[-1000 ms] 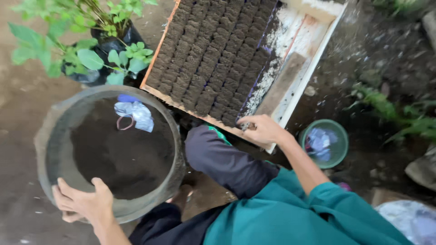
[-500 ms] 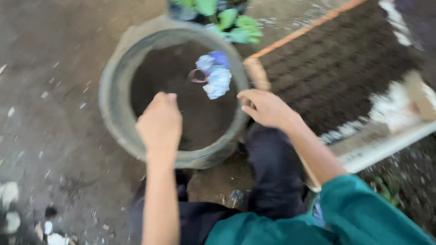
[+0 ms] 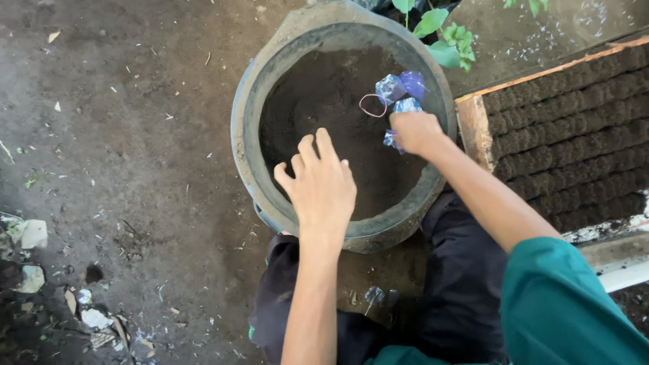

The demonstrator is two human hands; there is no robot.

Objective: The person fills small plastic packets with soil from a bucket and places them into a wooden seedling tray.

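Over the round basin [image 3: 251, 145] of dark soil [image 3: 324, 101], the left hand [image 3: 321, 186] hovers spread and empty, while the right hand [image 3: 416, 132] seems to close on the crumpled blue plastic wrappers [image 3: 399, 88] by the far rim, beside a rubber band [image 3: 372, 105].

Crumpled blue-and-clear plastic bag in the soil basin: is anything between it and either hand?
Nothing visible. The right hand is already on the crumpled blue-and-clear plastic bag, which lies on the dark soil beside a pink rubber band. The left hand hovers open over bare soil inside the round grey basin.
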